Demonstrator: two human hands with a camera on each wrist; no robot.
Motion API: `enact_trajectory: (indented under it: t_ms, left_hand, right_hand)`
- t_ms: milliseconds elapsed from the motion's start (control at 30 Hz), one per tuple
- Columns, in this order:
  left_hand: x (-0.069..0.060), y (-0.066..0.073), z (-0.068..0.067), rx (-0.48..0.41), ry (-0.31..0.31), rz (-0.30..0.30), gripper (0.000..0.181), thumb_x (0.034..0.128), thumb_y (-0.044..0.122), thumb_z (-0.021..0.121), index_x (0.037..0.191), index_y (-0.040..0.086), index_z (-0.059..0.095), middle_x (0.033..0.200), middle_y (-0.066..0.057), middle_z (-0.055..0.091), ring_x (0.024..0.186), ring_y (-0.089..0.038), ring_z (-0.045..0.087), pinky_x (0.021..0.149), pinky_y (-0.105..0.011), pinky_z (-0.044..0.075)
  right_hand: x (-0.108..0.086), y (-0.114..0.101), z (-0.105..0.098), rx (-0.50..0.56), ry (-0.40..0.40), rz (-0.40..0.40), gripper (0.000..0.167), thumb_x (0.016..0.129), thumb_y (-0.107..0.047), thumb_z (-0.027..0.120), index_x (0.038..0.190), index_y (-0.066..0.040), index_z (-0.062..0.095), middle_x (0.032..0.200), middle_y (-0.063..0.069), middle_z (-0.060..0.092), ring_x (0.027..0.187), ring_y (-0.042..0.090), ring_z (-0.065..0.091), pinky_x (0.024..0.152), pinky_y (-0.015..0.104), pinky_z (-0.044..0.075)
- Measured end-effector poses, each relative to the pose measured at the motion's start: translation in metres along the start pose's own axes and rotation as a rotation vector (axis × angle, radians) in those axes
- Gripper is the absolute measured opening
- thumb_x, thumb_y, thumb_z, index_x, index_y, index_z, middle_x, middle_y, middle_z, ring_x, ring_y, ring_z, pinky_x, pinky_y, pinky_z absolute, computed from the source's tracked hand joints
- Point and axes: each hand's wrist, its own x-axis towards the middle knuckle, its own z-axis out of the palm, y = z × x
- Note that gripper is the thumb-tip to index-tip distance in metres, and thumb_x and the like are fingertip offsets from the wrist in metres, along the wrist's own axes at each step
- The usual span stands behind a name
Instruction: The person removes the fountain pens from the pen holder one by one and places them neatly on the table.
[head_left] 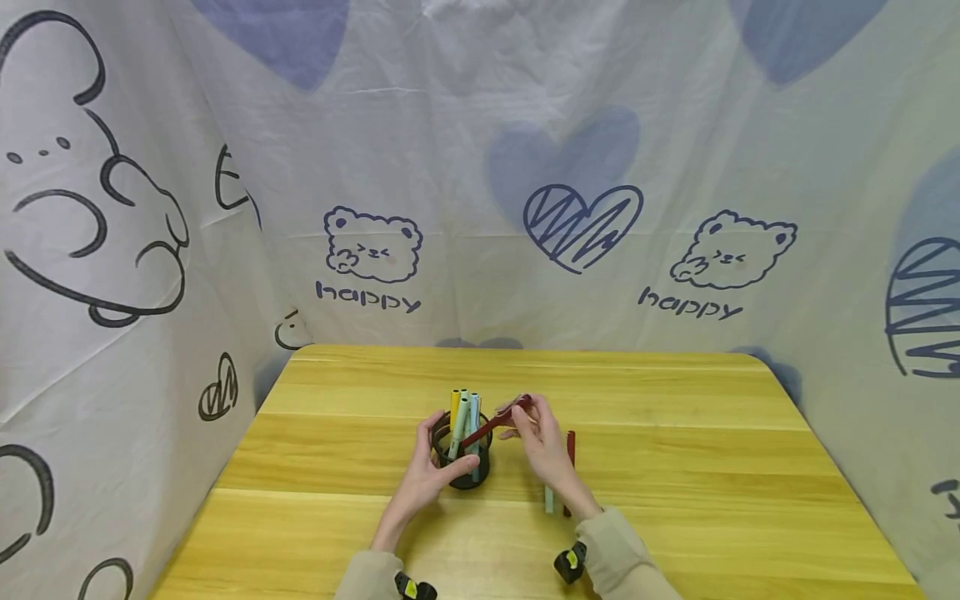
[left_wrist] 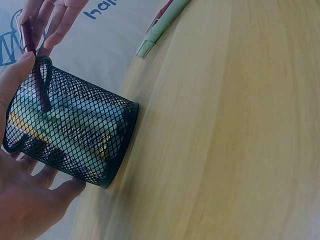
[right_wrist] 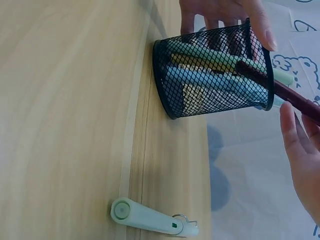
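Observation:
A black mesh pen holder (head_left: 480, 471) stands upright on the table, with a yellow pen (head_left: 454, 402), light green pens (head_left: 458, 427) and a light blue pen (head_left: 476, 408) inside. My left hand (head_left: 424, 473) grips it near the rim, thumb on the near side and fingers around the far side. Between thumb and fingers, my right hand (head_left: 546, 446) pinches a dark red pen (head_left: 489, 427) by its upper end. This pen slants over the rim; in the right wrist view its lower end shows through the mesh (right_wrist: 220, 75), inside the holder.
Right of the holder, partly behind my right forearm, a light green pen (head_left: 549, 500) and another dark red pen (head_left: 572, 450) lie on the wooden table (head_left: 300, 492). A printed white cloth (head_left: 465, 158) hangs behind the table and along both sides.

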Motion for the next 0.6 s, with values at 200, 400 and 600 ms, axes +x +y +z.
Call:
enact_trajectory:
  t_ms: [200, 400, 600]
  left_hand:
    - [-0.0006, -0.0005, 0.0005, -0.006, -0.006, 0.007, 0.096, 0.0866, 0.026, 0.080, 0.159, 0.019, 0.018, 0.165, -0.011, 0.024, 0.153, -0.037, 0.022, 0.121, -0.070, 0.014]
    - [0.0008, -0.0016, -0.0002, -0.005, -0.010, 0.009, 0.095, 0.0865, 0.026, 0.080, 0.159, 0.020, 0.018, 0.165, -0.012, 0.023, 0.154, -0.037, 0.021, 0.122, -0.070, 0.013]
    - [0.0025, -0.0022, -0.0008, -0.002, -0.010, 0.007, 0.096, 0.0863, 0.026, 0.080, 0.159, 0.018, 0.017, 0.165, -0.012, 0.023, 0.154, -0.037, 0.021, 0.122, -0.070, 0.013]
  right_hand:
    - [-0.0027, -0.0024, -0.0012, 0.130, 0.026, 0.000, 0.027, 0.111, -0.015, 0.035, 0.131, 0.003, 0.034, 0.126, 0.039, 0.055, 0.108, 0.038, 0.070, 0.085, 0.049, 0.061]
    - [-0.0028, -0.0041, -0.0037, 0.246, 0.078, -0.009, 0.022, 0.111, -0.021, 0.034, 0.130, -0.010, 0.033, 0.119, 0.008, 0.063, 0.105, 0.023, 0.073, 0.084, 0.044, 0.062]
    - [-0.0027, -0.0067, -0.0069, 0.317, 0.090, -0.028, 0.021, 0.111, -0.019, 0.033, 0.131, -0.013, 0.030, 0.118, 0.001, 0.061, 0.109, 0.032, 0.072, 0.084, 0.041, 0.062]
